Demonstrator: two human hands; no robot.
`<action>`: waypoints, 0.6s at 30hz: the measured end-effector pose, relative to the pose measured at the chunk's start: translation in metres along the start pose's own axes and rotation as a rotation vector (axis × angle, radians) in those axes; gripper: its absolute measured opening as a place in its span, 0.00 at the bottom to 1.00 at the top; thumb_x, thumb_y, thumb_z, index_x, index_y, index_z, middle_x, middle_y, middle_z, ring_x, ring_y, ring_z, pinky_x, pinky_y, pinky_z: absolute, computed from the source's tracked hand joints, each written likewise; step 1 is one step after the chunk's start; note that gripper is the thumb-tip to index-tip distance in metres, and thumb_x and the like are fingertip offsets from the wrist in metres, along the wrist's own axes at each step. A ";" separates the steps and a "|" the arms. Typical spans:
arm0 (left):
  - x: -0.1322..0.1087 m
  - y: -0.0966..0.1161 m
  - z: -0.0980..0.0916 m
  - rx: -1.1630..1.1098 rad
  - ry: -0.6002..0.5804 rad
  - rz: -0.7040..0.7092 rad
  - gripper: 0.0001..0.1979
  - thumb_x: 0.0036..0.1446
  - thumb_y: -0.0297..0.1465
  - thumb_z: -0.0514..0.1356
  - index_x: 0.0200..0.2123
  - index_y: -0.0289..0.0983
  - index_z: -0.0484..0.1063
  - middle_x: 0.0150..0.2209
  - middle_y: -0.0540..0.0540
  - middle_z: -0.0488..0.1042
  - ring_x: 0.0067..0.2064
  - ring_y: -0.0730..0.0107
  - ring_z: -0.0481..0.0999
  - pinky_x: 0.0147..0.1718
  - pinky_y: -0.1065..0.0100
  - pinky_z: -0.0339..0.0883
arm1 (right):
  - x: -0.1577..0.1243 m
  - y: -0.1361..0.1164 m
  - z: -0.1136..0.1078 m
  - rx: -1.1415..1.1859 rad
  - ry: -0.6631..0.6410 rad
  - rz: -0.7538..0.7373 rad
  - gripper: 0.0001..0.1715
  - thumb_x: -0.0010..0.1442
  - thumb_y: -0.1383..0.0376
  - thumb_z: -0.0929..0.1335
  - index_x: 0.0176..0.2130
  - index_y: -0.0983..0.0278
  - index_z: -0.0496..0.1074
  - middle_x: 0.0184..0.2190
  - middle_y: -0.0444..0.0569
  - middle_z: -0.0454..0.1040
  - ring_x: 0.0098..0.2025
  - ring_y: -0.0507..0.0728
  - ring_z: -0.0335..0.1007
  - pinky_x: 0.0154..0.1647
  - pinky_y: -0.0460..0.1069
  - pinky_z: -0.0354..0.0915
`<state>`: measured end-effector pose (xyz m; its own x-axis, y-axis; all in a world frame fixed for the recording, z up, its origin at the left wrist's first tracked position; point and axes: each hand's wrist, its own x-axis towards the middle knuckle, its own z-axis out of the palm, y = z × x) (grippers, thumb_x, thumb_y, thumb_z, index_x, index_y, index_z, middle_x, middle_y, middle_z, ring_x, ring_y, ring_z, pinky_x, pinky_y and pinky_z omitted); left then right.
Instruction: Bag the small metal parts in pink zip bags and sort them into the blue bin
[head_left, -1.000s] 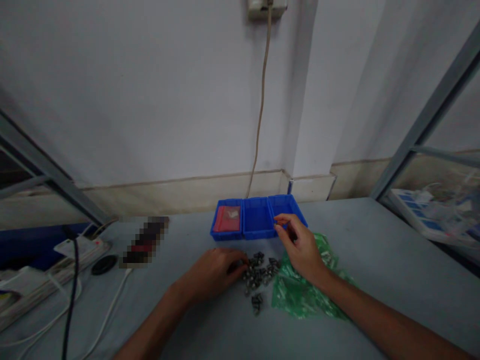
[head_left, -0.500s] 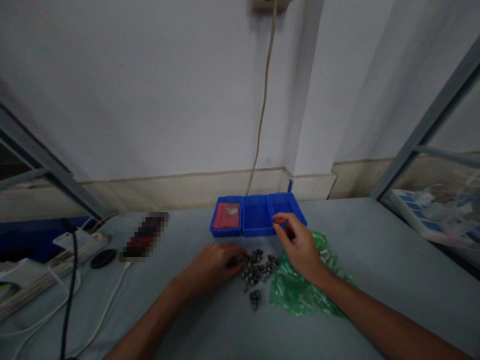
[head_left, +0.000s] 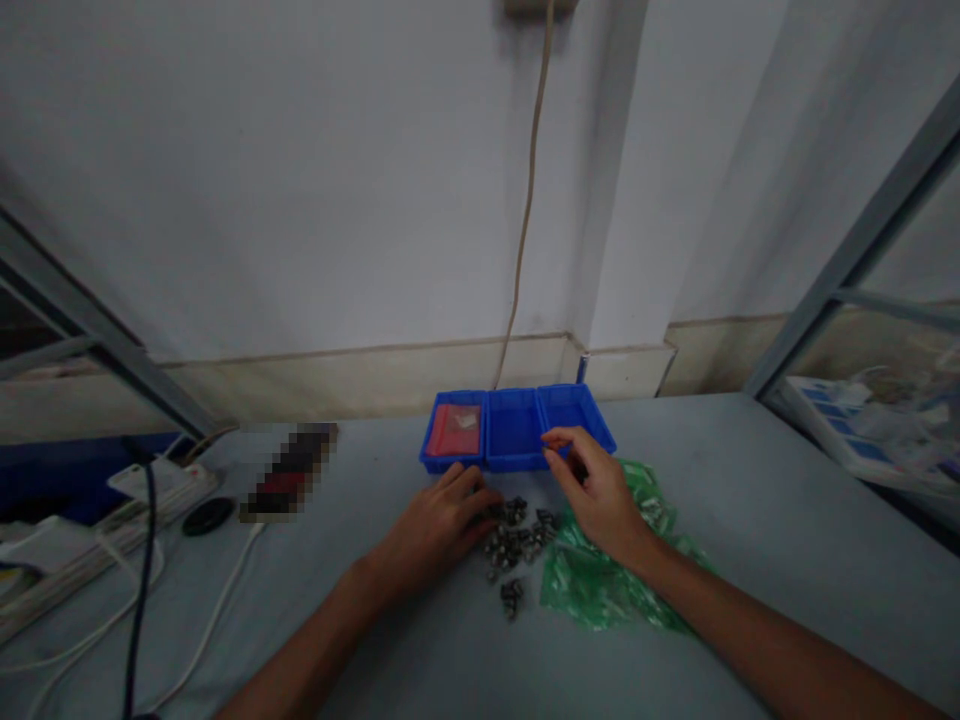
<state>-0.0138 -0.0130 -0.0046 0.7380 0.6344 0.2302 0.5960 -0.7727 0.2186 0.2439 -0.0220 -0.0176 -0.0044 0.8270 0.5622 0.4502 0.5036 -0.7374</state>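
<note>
A loose pile of small dark, shiny metal parts point(head_left: 517, 540) lies on the table, too small to name exactly. A smaller cluster of the same parts point(head_left: 511, 597) sits just nearer to me. At the pile's left edge is my left hand point(head_left: 446, 520), palm down with its fingers apart, the tips partly hidden against the parts. My right hand point(head_left: 589, 480) is raised in front of the middle and right blue bins point(head_left: 517, 464), thumb and index finger pinched together. Whatever is between those tips is too small to make out. Beneath my right wrist spreads a crumpled green plastic bag point(head_left: 585, 590).
The left blue bin point(head_left: 453, 464) holds a red packet point(head_left: 454, 432). Leftward are a blurred-out phone-like object point(head_left: 291, 475), a black round disc point(head_left: 208, 516), white cables point(head_left: 217, 620) and a power strip point(head_left: 187, 488). A cluttered tray point(head_left: 847, 440) stands far right.
My left hand's fingers have lifted and spread toward the left bin. My right hand keeps its pinch and has barely shifted.
</note>
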 end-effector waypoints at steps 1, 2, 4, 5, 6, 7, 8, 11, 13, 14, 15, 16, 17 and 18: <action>0.000 0.000 0.000 0.002 0.004 -0.001 0.11 0.72 0.31 0.62 0.55 0.40 0.78 0.49 0.42 0.75 0.50 0.56 0.73 0.50 0.57 0.74 | 0.000 0.000 0.000 -0.001 -0.001 -0.004 0.10 0.74 0.62 0.67 0.53 0.59 0.75 0.43 0.50 0.80 0.34 0.57 0.74 0.36 0.51 0.69; 0.000 0.000 0.000 0.004 0.008 0.002 0.11 0.73 0.31 0.61 0.56 0.40 0.78 0.49 0.41 0.75 0.50 0.56 0.73 0.50 0.57 0.74 | 0.000 0.000 0.000 -0.001 -0.002 -0.007 0.10 0.74 0.62 0.67 0.52 0.59 0.75 0.43 0.50 0.80 0.34 0.57 0.74 0.36 0.51 0.69; 0.001 0.000 0.000 0.013 0.016 0.012 0.11 0.74 0.30 0.60 0.56 0.40 0.78 0.48 0.41 0.75 0.50 0.56 0.72 0.51 0.56 0.73 | 0.000 0.000 0.000 0.000 -0.003 -0.010 0.10 0.74 0.62 0.67 0.52 0.59 0.75 0.43 0.50 0.79 0.35 0.57 0.74 0.36 0.52 0.69; 0.001 0.000 0.001 0.019 0.021 0.019 0.11 0.74 0.30 0.59 0.55 0.39 0.79 0.48 0.42 0.75 0.50 0.56 0.72 0.51 0.56 0.73 | 0.000 0.000 0.000 0.001 -0.003 -0.011 0.10 0.74 0.62 0.67 0.52 0.59 0.75 0.43 0.50 0.79 0.35 0.58 0.74 0.36 0.52 0.69; 0.001 0.000 0.002 0.026 0.029 0.024 0.11 0.74 0.30 0.59 0.54 0.39 0.79 0.48 0.41 0.75 0.50 0.56 0.72 0.51 0.56 0.73 | 0.000 0.000 0.000 0.001 -0.004 -0.010 0.10 0.74 0.62 0.67 0.52 0.59 0.75 0.43 0.50 0.79 0.35 0.58 0.74 0.36 0.52 0.68; 0.001 0.000 0.002 0.032 0.035 0.027 0.10 0.74 0.30 0.59 0.53 0.39 0.79 0.48 0.41 0.75 0.50 0.55 0.71 0.51 0.55 0.73 | 0.000 -0.001 0.000 0.001 -0.004 -0.010 0.10 0.74 0.62 0.67 0.52 0.59 0.75 0.43 0.50 0.79 0.35 0.57 0.74 0.36 0.52 0.68; 0.001 -0.001 0.003 0.036 0.040 0.029 0.09 0.74 0.30 0.60 0.52 0.39 0.79 0.49 0.41 0.75 0.50 0.55 0.71 0.51 0.55 0.73 | 0.000 -0.001 0.000 0.000 -0.005 -0.008 0.10 0.74 0.62 0.67 0.52 0.59 0.75 0.43 0.50 0.79 0.34 0.57 0.73 0.36 0.52 0.68; 0.002 -0.001 0.002 0.030 0.041 0.021 0.07 0.72 0.29 0.62 0.50 0.38 0.77 0.49 0.42 0.75 0.50 0.55 0.71 0.51 0.55 0.72 | 0.000 -0.002 0.000 -0.006 -0.008 -0.010 0.09 0.74 0.62 0.67 0.52 0.59 0.75 0.42 0.49 0.79 0.32 0.57 0.72 0.35 0.52 0.68; 0.002 0.000 0.001 0.012 0.049 0.010 0.05 0.71 0.29 0.63 0.49 0.38 0.76 0.48 0.42 0.75 0.50 0.55 0.71 0.50 0.56 0.72 | 0.000 -0.002 0.000 -0.010 -0.009 -0.015 0.10 0.74 0.62 0.67 0.52 0.59 0.74 0.42 0.49 0.80 0.33 0.57 0.73 0.34 0.52 0.67; 0.002 0.000 0.000 0.001 0.057 0.003 0.04 0.71 0.29 0.63 0.47 0.38 0.75 0.48 0.43 0.75 0.50 0.56 0.70 0.50 0.56 0.71 | 0.000 -0.002 0.000 -0.012 -0.008 -0.018 0.10 0.74 0.62 0.67 0.52 0.59 0.74 0.42 0.49 0.80 0.33 0.57 0.73 0.34 0.52 0.67; 0.003 0.000 0.000 -0.012 0.064 -0.003 0.03 0.71 0.28 0.63 0.46 0.38 0.75 0.48 0.43 0.74 0.50 0.56 0.70 0.50 0.56 0.71 | 0.000 -0.002 0.000 -0.013 -0.005 -0.022 0.09 0.74 0.61 0.67 0.52 0.59 0.74 0.42 0.49 0.80 0.33 0.57 0.73 0.34 0.52 0.67; 0.003 0.001 0.000 -0.023 0.070 -0.006 0.01 0.71 0.28 0.63 0.45 0.39 0.74 0.47 0.43 0.74 0.49 0.56 0.70 0.50 0.57 0.71 | 0.000 -0.002 0.000 -0.014 -0.006 -0.022 0.09 0.74 0.61 0.67 0.52 0.59 0.74 0.42 0.49 0.80 0.33 0.57 0.73 0.34 0.52 0.67; 0.003 0.001 -0.001 -0.033 0.071 -0.008 0.01 0.70 0.28 0.63 0.43 0.39 0.74 0.47 0.44 0.74 0.49 0.57 0.70 0.50 0.57 0.71 | 0.000 -0.002 -0.001 -0.014 -0.008 -0.021 0.09 0.74 0.62 0.67 0.52 0.59 0.75 0.42 0.49 0.80 0.33 0.57 0.73 0.35 0.52 0.67; 0.003 0.002 -0.001 -0.042 0.068 -0.007 0.01 0.70 0.27 0.63 0.43 0.39 0.74 0.47 0.44 0.74 0.49 0.57 0.70 0.50 0.57 0.71 | 0.000 -0.002 -0.001 -0.013 -0.012 -0.019 0.09 0.74 0.62 0.67 0.52 0.59 0.75 0.42 0.49 0.80 0.33 0.57 0.73 0.35 0.52 0.67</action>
<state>-0.0109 -0.0126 -0.0025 0.7098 0.6408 0.2925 0.5861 -0.7676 0.2595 0.2437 -0.0230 -0.0154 -0.0236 0.8203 0.5715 0.4617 0.5160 -0.7215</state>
